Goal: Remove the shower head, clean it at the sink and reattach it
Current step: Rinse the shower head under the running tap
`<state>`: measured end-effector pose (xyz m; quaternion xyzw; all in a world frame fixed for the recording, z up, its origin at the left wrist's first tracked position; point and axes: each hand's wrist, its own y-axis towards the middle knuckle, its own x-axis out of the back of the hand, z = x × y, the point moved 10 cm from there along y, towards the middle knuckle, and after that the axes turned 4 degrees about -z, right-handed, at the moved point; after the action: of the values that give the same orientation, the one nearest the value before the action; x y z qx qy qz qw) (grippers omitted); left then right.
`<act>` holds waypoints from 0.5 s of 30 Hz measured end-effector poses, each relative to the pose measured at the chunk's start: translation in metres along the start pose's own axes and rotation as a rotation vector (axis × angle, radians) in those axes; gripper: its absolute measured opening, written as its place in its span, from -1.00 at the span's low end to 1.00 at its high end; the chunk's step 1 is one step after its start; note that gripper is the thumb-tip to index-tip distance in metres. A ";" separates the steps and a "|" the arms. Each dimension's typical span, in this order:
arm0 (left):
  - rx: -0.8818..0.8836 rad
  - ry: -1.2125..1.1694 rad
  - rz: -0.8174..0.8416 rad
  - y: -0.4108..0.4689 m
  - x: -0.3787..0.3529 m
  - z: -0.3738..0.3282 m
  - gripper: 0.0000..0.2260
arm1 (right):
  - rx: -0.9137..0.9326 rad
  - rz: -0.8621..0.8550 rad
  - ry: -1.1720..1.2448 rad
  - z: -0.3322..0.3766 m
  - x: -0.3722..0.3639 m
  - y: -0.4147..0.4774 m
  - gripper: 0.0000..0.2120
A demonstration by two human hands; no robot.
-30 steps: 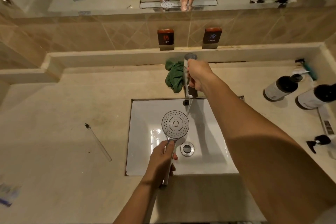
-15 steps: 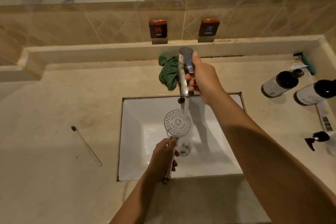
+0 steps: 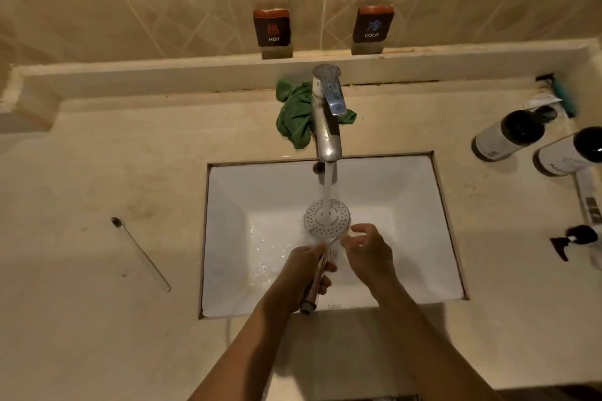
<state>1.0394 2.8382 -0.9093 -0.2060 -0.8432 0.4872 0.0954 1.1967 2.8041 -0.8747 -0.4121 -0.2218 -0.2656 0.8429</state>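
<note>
Over the sink [image 3: 407,205], by the head view: holds the shower head [image 3: 327,218] face-up under the faucet [image 3: 327,120], right in the stream [image 3: 327,185], low inside the basin. Wraps the left grip [image 3: 304,270] round the handle, fingers curled close about it. Hovers the right grip [image 3: 368,254] just beside the head's rim, fingers loosely bent, nothing in it; cannot tell whether a fingertip touches the rim.

Likely troubles from here:
- Could lose the wet handle from a one-handed, slippery hold, knocking metal against the white basin.
- Could throw spray out over the bench [image 3: 97,172], with water landing square on the flat perforated face; tilting the face too far would make that worse.
- Could leave grit in the nozzles by rinsing alone, without rubbing from the free grip, the green cloth [image 3: 294,117] or the toothbrush [image 3: 140,254].
- Could soak the handle's open end and carry drips back to the shower.

Counted:
- one shower head
- one sink
- one faucet and one stream
- one green cloth, bunched behind the faucet
- one toothbrush, lying on the bench well left of the sink
- two dark-capped bottles [image 3: 508,135] at the right
- one dark pump top [image 3: 573,239] near the right edge
- two wall tags [image 3: 272,28], marked HOT and COLD
- two grips
</note>
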 end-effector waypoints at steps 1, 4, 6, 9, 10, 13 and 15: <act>0.026 -0.029 0.015 -0.001 -0.002 0.001 -0.70 | 0.006 -0.007 -0.034 -0.002 -0.001 0.001 -0.60; 0.094 -0.116 0.066 -0.003 -0.009 0.007 -0.69 | -0.048 -0.016 -0.114 -0.014 -0.001 0.001 -0.51; 0.132 -0.186 0.075 -0.005 -0.012 0.010 -0.67 | -0.096 0.066 -0.080 -0.021 -0.010 -0.001 -0.53; 0.149 -0.279 0.055 -0.007 -0.013 0.011 -0.67 | -0.209 0.222 0.115 -0.025 -0.029 -0.011 -0.55; 0.148 -0.293 0.048 -0.007 -0.013 0.011 -0.68 | -0.227 0.245 0.175 -0.024 -0.033 -0.014 -0.57; 0.163 -0.323 0.068 -0.009 -0.016 0.014 -0.66 | -0.220 0.215 0.265 -0.020 -0.035 -0.019 -0.63; 0.171 -0.350 0.100 -0.011 -0.022 0.015 -0.65 | -0.189 0.165 0.278 -0.018 -0.032 -0.021 -0.68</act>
<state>1.0504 2.8120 -0.9063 -0.1508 -0.7913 0.5896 -0.0597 1.1626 2.7869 -0.8920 -0.4655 -0.0427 -0.2695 0.8419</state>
